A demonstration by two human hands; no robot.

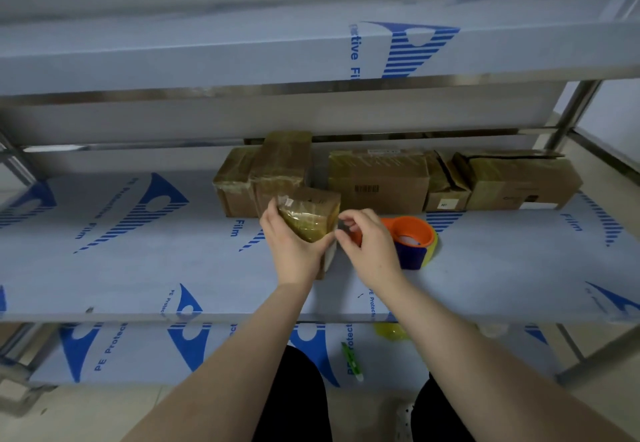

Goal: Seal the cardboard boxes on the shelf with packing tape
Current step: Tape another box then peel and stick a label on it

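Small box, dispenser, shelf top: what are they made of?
Small box: brown cardboard, wrapped in glossy yellowish clear tape; wrinkles and glare show.
Dispenser: likely moulded plastic, smooth orange and blue body.
Shelf top: apparently metal under pale blue printed film; bare edges look like shiny steel.

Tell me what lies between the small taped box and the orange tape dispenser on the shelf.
The right hand, with fingers curled at the edge of the small taped box; the head view shows it.
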